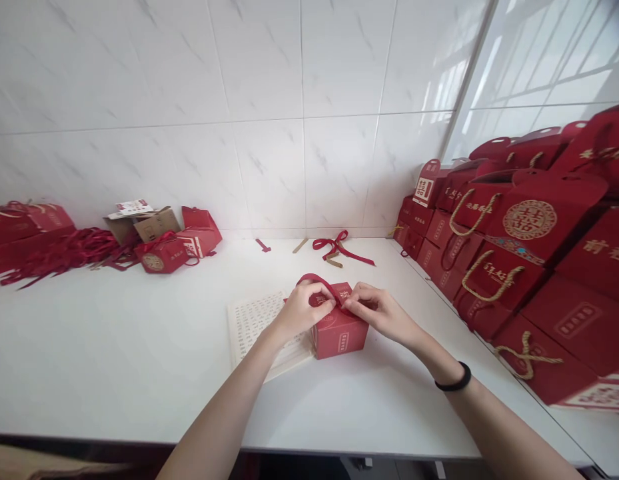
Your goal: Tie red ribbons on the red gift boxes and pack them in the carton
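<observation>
A small red gift box [340, 337] with pale printing stands on the white table in front of me. Over its top runs a dark red ribbon [314, 277], looped on the left side. My left hand [306, 308] pinches the ribbon at the top of the box, thumb against fingers. Close beside it, my right hand [375, 308] also pinches the ribbon with thumb and forefinger. Both hands rest near the lid, and the fingers partly hide the ribbon's crossing. Partly under the left forearm and beside the box lies a printed sheet or pad [259, 320].
Stacked red gift boxes with rope handles [489, 227] line the right side. Behind the box lie a tied ribbon bow [339, 248] and short strips [300, 245]. At the left are a ribbon heap [84, 247], more red boxes [162, 257] and a brown carton [156, 225]. A tiled wall [269, 167] closes the back.
</observation>
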Available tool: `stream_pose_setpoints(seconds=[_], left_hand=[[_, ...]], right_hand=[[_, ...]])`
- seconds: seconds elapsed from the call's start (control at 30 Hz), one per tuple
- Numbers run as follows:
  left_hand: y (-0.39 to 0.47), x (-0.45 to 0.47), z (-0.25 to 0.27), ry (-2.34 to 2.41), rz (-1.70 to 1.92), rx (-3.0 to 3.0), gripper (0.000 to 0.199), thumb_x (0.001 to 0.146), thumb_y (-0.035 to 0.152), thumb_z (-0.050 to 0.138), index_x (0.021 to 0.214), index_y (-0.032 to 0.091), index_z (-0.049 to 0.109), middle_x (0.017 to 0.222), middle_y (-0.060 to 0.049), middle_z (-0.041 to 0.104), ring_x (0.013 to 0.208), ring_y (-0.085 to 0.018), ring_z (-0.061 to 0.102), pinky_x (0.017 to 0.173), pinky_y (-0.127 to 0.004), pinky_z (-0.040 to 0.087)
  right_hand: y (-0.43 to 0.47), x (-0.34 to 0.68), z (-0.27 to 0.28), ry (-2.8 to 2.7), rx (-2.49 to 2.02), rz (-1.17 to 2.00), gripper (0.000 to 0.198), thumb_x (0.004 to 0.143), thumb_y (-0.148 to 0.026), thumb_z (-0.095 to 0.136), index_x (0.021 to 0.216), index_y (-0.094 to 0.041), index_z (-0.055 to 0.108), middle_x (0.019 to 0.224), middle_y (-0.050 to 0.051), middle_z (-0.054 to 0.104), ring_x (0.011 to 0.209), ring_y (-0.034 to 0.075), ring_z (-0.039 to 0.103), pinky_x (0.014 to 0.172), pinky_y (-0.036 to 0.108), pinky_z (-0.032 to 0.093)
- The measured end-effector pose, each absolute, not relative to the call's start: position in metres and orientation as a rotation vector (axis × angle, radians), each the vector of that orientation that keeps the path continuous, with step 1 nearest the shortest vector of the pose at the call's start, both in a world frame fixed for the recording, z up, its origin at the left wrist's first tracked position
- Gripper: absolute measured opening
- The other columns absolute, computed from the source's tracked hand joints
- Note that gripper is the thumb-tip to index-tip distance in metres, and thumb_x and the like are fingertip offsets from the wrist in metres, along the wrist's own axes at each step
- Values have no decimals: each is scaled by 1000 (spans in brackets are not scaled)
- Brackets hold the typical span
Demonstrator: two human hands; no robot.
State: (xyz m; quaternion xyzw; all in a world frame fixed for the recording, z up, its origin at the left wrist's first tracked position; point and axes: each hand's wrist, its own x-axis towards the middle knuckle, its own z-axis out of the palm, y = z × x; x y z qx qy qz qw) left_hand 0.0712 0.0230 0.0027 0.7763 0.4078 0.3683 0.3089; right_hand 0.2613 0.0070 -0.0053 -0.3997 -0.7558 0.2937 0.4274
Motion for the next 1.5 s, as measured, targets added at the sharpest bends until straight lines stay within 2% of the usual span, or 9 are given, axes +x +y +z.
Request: stream_pose_setpoints(seconds=[0.1, 0.27, 0.5, 0.63, 0.77, 1.07, 1.17, 1.33, 1.5], left_hand=[[20, 70, 7, 1078, 882, 2110, 14, 79, 29, 53, 75, 19, 61, 85, -3, 56, 79, -17, 55, 76, -32, 44], [20, 68, 8, 1028, 769, 2259, 17, 80, 32, 50, 74, 18, 57, 87, -5, 54, 78, -18, 55, 75, -34, 47], [18, 69, 11, 978, 667, 2346, 10, 79, 26, 48, 73, 19, 52, 92, -5, 53, 83, -19, 55, 76, -33, 46], [14, 73, 17, 1081, 595, 2404, 8, 77, 24, 46, 70, 19, 48, 87, -4, 52, 81, -20, 55, 73, -33, 47], [9, 78, 22, 1182, 572, 2361, 12, 77, 25, 47, 68, 19, 51, 99, -6, 51, 87, -21, 57, 75, -34, 47], [-1, 77, 18, 1062, 537, 2231, 8, 74, 25, 52, 70, 18, 53, 102, -6, 51, 85, -19, 58, 78, -33, 49], [0, 75, 15, 990, 566, 2181, 8, 76, 25, 52, 72, 18, 52, 115, -9, 48, 96, -20, 58, 83, -33, 48], [0, 74, 13, 917, 708, 2134, 4, 74, 19, 55, 71, 18, 52, 127, -12, 44, 123, -24, 43, 95, -35, 44], [1, 75, 12, 784, 801, 2138, 6, 71, 19, 62, 71, 17, 56, 129, -11, 46, 124, -25, 42, 99, -36, 40]], right_hand=[[6, 261, -2, -1845, -973, 835, 30, 88, -36, 50, 72, -16, 66, 74, 4, 62, 66, 15, 55, 58, 24, 40], [3, 263, 7, -2105, -1013, 657, 8, 79, -16, 59, 75, -18, 66, 75, -1, 63, 62, 11, 53, 58, 20, 39], [-6, 261, 22, -2302, -1121, 344, 10, 80, -10, 58, 72, -16, 60, 67, -3, 58, 58, 8, 46, 57, 19, 33], [-3, 261, 22, -2294, -1107, 436, 11, 76, -8, 59, 70, -17, 60, 56, -7, 48, 51, 6, 40, 52, 17, 30], [-2, 263, 22, -2298, -1076, 473, 15, 71, -4, 59, 66, -18, 59, 52, -8, 43, 49, 5, 36, 50, 16, 28], [-10, 262, 27, -2371, -1169, 708, 14, 68, -8, 52, 58, -17, 47, 50, -8, 35, 47, 6, 27, 44, 18, 22], [-11, 264, 20, -2361, -1184, 697, 12, 64, -7, 47, 59, -17, 44, 49, -8, 32, 48, 7, 23, 44, 20, 21], [-9, 268, 11, -2208, -1139, 827, 4, 71, -16, 45, 69, -18, 48, 57, -6, 38, 52, 8, 30, 49, 19, 28], [-11, 268, 13, -2171, -1127, 940, 6, 74, -21, 43, 69, -18, 46, 55, -6, 36, 47, 7, 31, 44, 18, 27]])
